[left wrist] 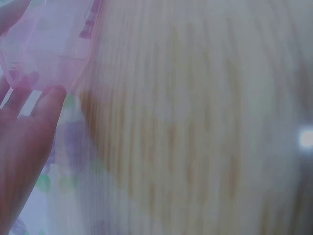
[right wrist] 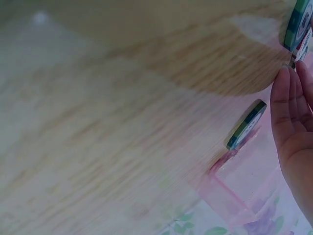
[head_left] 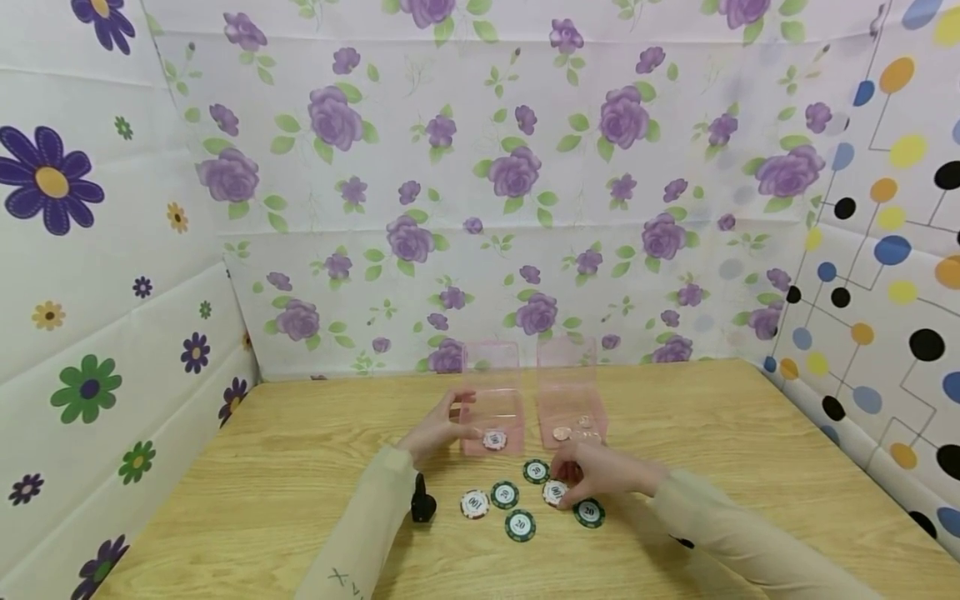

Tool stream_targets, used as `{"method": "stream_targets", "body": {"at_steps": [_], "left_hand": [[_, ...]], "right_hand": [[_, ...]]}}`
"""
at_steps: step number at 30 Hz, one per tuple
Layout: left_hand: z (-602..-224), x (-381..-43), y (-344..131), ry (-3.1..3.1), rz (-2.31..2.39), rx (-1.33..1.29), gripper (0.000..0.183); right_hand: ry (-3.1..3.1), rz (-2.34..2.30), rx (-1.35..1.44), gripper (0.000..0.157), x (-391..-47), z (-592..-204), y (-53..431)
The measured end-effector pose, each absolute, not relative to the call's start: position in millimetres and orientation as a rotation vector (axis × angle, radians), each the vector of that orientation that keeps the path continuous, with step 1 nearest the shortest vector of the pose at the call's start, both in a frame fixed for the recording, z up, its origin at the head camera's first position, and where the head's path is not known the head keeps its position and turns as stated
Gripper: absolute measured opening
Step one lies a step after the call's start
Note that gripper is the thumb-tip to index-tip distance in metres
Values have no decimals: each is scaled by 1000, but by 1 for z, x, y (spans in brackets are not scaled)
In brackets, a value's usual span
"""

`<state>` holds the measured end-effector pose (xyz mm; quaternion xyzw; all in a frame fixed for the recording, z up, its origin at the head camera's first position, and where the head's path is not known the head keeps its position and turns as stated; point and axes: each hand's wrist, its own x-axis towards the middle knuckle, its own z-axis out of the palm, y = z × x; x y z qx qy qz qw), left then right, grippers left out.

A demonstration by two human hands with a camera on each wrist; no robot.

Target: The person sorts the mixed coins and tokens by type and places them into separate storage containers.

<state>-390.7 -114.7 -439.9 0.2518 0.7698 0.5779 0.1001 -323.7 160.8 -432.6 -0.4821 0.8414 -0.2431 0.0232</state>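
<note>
My left hand (head_left: 442, 427) holds the left side of an open pink clear plastic box (head_left: 491, 414), its thumb near the front and fingers farther back. Inside that box lies a white poker chip (head_left: 495, 439) marked 100. With its fingertips my right hand (head_left: 600, 468) pinches the edge of another white 100 poker chip (head_left: 555, 492), low over the table. Around it lie several green-rimmed chips marked 20, such as the nearest green chip (head_left: 589, 512) and the front green chip (head_left: 520, 525). A further white chip (head_left: 474, 503) lies to the left of them.
A second open pink box (head_left: 551, 408) stands to the right of the first, with small round pieces (head_left: 562, 434) in it. A small black object (head_left: 423, 502) stands beside my left forearm. Flowered cloth (head_left: 450, 167) hangs behind the wooden table (head_left: 277, 467).
</note>
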Motion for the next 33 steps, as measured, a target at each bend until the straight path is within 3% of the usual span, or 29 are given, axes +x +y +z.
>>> {"method": "stream_targets", "body": {"at_steps": [14, 33], "left_hand": [[-429, -381, -113, 2263, 1719, 734, 66], [-438, -389, -115, 2286, 1704, 679, 67]], "right_hand": [[2648, -633, -1466, 28, -323, -430, 158], [2618, -888, -1470, 22, -329, -418, 156]]}}
